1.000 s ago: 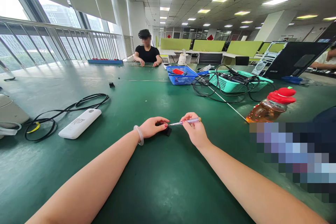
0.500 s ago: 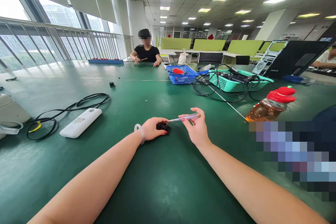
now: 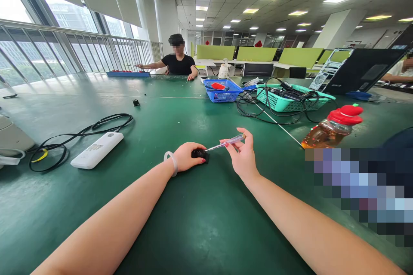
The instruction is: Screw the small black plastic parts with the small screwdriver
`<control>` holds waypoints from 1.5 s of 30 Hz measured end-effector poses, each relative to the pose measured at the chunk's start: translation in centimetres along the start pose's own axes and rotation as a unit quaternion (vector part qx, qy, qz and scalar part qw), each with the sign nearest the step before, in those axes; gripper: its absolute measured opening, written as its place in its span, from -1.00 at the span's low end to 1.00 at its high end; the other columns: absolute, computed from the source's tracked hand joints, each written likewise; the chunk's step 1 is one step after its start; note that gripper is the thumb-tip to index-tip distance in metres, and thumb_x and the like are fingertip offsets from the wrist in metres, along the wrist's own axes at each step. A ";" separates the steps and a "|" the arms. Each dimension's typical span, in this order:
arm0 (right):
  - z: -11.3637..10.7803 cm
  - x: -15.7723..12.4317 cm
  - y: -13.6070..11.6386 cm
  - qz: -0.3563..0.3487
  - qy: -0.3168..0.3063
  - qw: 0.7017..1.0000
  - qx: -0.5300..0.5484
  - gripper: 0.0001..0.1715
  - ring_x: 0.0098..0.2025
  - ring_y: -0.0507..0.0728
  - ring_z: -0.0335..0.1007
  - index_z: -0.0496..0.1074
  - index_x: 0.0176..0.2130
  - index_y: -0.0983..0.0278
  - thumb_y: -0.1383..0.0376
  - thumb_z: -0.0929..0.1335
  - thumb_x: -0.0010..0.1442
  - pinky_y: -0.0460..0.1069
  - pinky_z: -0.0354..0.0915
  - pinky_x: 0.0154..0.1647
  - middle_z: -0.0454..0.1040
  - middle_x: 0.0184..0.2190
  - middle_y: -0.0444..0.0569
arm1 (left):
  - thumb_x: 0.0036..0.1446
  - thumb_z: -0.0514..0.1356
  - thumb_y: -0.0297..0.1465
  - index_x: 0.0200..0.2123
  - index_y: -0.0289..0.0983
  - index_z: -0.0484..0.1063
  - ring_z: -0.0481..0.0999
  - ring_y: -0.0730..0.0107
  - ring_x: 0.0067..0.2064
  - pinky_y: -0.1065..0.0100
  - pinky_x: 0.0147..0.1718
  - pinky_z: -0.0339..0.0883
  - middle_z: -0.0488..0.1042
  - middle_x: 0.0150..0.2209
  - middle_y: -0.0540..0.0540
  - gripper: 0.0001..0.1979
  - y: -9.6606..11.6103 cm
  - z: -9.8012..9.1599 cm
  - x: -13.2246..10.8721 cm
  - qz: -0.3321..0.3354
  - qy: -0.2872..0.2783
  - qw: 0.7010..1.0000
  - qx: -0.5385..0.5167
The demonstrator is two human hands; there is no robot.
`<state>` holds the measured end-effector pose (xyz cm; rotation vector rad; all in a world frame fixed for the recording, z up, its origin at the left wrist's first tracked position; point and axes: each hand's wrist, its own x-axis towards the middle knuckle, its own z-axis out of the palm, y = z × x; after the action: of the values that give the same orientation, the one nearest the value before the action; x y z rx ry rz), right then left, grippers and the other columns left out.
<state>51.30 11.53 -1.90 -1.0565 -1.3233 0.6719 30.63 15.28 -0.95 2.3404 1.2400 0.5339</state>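
Observation:
On the green table [image 3: 193,215], my left hand [image 3: 186,157] is closed around a small black block-shaped part [image 3: 200,154], thumb on the near side. What kind of part it is, I cannot make out. My right hand [image 3: 243,154] holds a screwdriver [image 3: 234,139] by its clear purplish handle, between thumb and fingers. The shaft slants down to the left, and its tip meets the top of the black part or lies right beside it. My left fingers hide much of the part's far side.
A white power bank [image 3: 97,150] and black cable [image 3: 80,133] lie left. Ahead stand a blue basket [image 3: 222,95] and a teal basket [image 3: 280,104] of cables. A red-capped bottle [image 3: 332,131] lies tilted right. Across the table sits a person [image 3: 179,63] near a blue strip [image 3: 128,74].
The screwdriver's handle has risen, so the shaft slants more steeply toward the black part. My left hand stays around it. The person opposite has stretched an arm toward the blue strip.

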 end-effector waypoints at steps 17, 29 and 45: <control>-0.1 0.0 0.2 -0.022 0.014 1.000 0.001 -0.55 -0.14 0.17 0.51 0.05 0.02 0.15 0.20 0.31 0.21 0.18 0.33 -0.06 0.53 -0.33 -0.07 | 0.00 0.20 -0.27 -0.07 -0.16 0.51 0.48 0.17 -0.04 0.23 0.01 0.34 0.55 -0.08 -0.05 -0.62 -0.1 -0.1 0.0 0.000 -0.006 1.000 -0.021; -0.2 0.2 0.4 -0.043 -0.022 0.999 -0.007 -0.65 -0.05 0.15 0.46 0.14 0.02 0.14 0.18 0.27 0.26 0.22 0.28 0.09 0.53 -0.16 0.00 | -0.02 0.22 -0.28 -0.06 -0.18 0.51 0.49 0.17 -0.05 0.24 -0.01 0.34 0.56 -0.10 -0.06 -0.61 0.0 -0.3 0.0 -0.009 -0.016 0.999 -0.032; -1.0 1.8 1.1 0.068 -0.011 0.974 0.214 -0.53 -0.23 0.12 0.54 0.31 -0.01 0.09 0.08 0.42 0.11 0.22 0.27 0.11 0.52 -0.33 -0.19 | -0.06 0.29 -0.36 -0.13 -0.21 0.55 0.51 0.25 -0.12 0.34 -0.11 0.34 0.58 -0.20 -0.04 -0.66 0.0 -0.6 -0.2 0.004 -0.054 0.996 -0.069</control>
<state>52.79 13.34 -2.06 -0.7915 -1.0639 1.0233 30.24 15.25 -0.48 2.2295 1.1089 0.4744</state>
